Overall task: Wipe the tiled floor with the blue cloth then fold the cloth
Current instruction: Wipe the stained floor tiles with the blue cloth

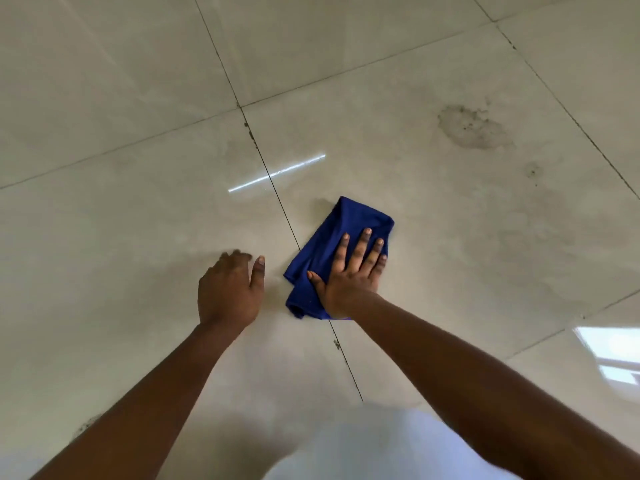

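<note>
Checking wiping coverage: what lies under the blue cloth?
The blue cloth lies on pale floor tile, pressed flat by the right hand. A dark grout line runs under it; any dirt beneath is hidden.

Tiled floor (138,98): pale, glossy, smooth glazed tiles mirroring a light streak (277,173), parted by thin dark grout lines (a dull, speckled stain (472,128) breaks the sheen); blue cloth (349,223): soft, matt woven fabric, creased

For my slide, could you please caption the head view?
Right hand presses blue cloth flat on tiled floor; left hand braces beside it.
</note>
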